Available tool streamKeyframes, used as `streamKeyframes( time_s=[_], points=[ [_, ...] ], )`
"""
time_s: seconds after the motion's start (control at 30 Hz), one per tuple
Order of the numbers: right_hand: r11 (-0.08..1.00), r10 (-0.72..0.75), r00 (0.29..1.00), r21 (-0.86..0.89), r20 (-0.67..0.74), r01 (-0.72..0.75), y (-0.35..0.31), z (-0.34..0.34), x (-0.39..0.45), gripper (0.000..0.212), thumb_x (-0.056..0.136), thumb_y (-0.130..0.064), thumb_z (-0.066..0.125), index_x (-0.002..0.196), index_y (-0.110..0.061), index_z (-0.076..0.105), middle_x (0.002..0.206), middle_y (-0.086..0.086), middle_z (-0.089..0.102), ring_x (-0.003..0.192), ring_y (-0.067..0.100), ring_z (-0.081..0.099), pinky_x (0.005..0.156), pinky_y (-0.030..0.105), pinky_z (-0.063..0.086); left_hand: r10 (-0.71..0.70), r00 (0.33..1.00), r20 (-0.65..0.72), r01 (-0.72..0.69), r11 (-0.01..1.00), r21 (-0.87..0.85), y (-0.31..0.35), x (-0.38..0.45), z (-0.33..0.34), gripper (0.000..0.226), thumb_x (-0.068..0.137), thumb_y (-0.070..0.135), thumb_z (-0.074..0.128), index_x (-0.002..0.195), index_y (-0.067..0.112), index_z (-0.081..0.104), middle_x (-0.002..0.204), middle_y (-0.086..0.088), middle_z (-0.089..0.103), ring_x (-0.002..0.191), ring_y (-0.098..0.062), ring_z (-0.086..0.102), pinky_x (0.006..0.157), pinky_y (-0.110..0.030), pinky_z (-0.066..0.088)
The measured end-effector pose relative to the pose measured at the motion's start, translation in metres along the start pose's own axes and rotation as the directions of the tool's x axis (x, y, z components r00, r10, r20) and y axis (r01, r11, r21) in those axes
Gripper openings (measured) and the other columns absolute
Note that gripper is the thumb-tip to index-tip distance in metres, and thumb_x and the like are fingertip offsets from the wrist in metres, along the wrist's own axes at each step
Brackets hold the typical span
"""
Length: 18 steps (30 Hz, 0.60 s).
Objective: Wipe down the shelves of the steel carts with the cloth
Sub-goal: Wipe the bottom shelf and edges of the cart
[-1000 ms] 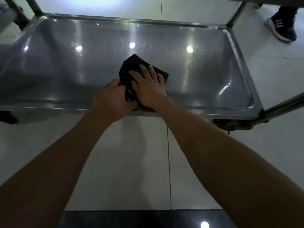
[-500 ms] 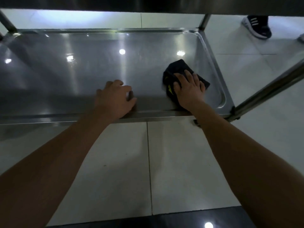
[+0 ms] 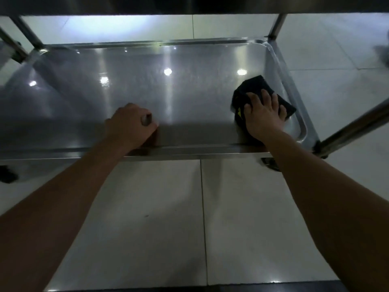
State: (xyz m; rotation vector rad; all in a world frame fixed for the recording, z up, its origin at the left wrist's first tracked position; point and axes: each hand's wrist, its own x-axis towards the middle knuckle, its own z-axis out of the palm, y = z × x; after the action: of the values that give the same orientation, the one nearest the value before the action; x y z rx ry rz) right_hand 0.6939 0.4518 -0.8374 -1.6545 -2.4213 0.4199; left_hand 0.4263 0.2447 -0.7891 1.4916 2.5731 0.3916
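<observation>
A floor of pale glossy tiles (image 3: pixel 147 218) is seen below, crossed by thin grout lines, with a dark strip along the bottom edge of the view. Above it the lower shelf (image 3: pixel 147 91) of a steel cart is spread across the frame, a shallow tray with a raised rim and rounded corners, in which round ceiling lights are reflected. The underside of an upper shelf (image 3: pixel 189 5) is cut off at the top edge. Upright posts are seen at the corners; the near right post (image 3: pixel 353 127) runs out of view at the right. A caster (image 3: pixel 270 162) is partly hidden behind the right forearm, and a dark shape at the left edge cannot be made out. A blurred grey form at the far right edge cannot be identified.

A black cloth (image 3: pixel 255 85) is laid on the shelf near its right end, close to the near right corner. A small yellow mark is shown on the cloth's left part, but nothing can be read on it. The cloth is pressed flat under the right hand (image 3: pixel 263 116), whose fingers are spread and straight over it, the cloth's edges showing beyond the fingertips. The left hand (image 3: pixel 130 125) is rested at the near rim, mid-shelf, its fingers curled under with nothing seen in them.
</observation>
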Motion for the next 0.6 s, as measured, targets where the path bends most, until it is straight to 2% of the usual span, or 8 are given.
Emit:
streamKeyframes(
  time_s=[0.07, 0.17, 0.37, 0.43, 0.5, 0.6],
  points=[
    [0.997, -0.073, 0.997, 0.002, 0.021, 0.073, -0.03, 0.012, 0.004, 0.048, 0.104, -0.044, 0.025, 0.151, -0.039, 0.026, 0.167, 0.004, 0.011, 0.154, 0.029, -0.001, 0.121, 0.056, 0.001, 0.005, 1.0, -0.024, -0.006, 0.999, -0.039, -0.012, -0.003, -0.001, 0.031, 0.086, 0.052, 0.066, 0.09, 0.021, 0.069, 0.098, -0.003, 0.062, 0.094, -0.029, 0.059, 0.085, -0.048, 0.051],
    [0.987, -0.16, 0.986, 0.007, 0.036, 0.16, -0.082, 0.034, 0.008, 0.048, 0.103, -0.046, 0.024, 0.151, -0.041, 0.027, 0.167, 0.004, 0.01, 0.154, 0.028, -0.002, 0.12, 0.055, 0.0, 0.031, 0.999, -0.021, -0.031, 0.999, -0.016, -0.019, -0.002, 0.004, 0.031, 0.087, 0.05, 0.066, 0.089, 0.019, 0.071, 0.098, 0.0, 0.062, 0.095, -0.025, 0.059, 0.085, -0.044, 0.051],
    [0.949, -0.313, 0.944, -0.003, 0.099, 0.315, -0.174, 0.065, 0.02, 0.047, 0.104, -0.045, 0.026, 0.15, -0.041, 0.028, 0.167, 0.004, 0.009, 0.154, 0.03, -0.002, 0.12, 0.056, -0.001, 0.054, 0.998, 0.021, -0.055, 0.997, 0.047, -0.028, 0.001, 0.008, 0.03, 0.09, 0.057, 0.06, 0.077, 0.029, 0.061, 0.098, 0.003, 0.053, 0.091, -0.021, 0.058, 0.083, -0.044, 0.052],
    [0.938, -0.345, 0.93, 0.001, 0.129, 0.347, -0.199, 0.073, 0.025, 0.047, 0.104, -0.045, 0.027, 0.151, -0.041, 0.027, 0.168, 0.004, 0.009, 0.154, 0.03, -0.002, 0.12, 0.055, -0.001, 0.064, 0.998, 0.014, -0.064, 0.997, 0.044, -0.03, 0.0, 0.011, 0.03, 0.09, 0.056, 0.059, 0.081, 0.028, 0.064, 0.101, 0.004, 0.055, 0.094, -0.021, 0.059, 0.084, -0.044, 0.052],
    [0.915, -0.398, 0.902, 0.01, 0.169, 0.402, -0.219, 0.079, 0.031, 0.048, 0.104, -0.046, 0.027, 0.152, -0.042, 0.027, 0.168, 0.003, 0.008, 0.154, 0.03, -0.002, 0.119, 0.055, -0.001, 0.058, 0.998, -0.018, -0.058, 0.998, 0.037, -0.031, 0.001, 0.015, 0.031, 0.09, 0.057, 0.058, 0.095, 0.029, 0.071, 0.11, 0.003, 0.059, 0.1, -0.022, 0.06, 0.087, -0.044, 0.052],
    [0.884, -0.461, 0.863, 0.027, 0.205, 0.466, -0.233, 0.085, 0.037, 0.049, 0.103, -0.048, 0.027, 0.152, -0.043, 0.028, 0.168, 0.002, 0.009, 0.154, 0.031, -0.001, 0.119, 0.055, -0.001, 0.066, 0.998, -0.007, -0.065, 0.997, 0.028, -0.033, 0.005, 0.017, 0.035, 0.091, 0.058, 0.053, 0.105, 0.033, 0.072, 0.114, 0.002, 0.06, 0.097, -0.023, 0.061, 0.086, -0.044, 0.052]
  ],
)
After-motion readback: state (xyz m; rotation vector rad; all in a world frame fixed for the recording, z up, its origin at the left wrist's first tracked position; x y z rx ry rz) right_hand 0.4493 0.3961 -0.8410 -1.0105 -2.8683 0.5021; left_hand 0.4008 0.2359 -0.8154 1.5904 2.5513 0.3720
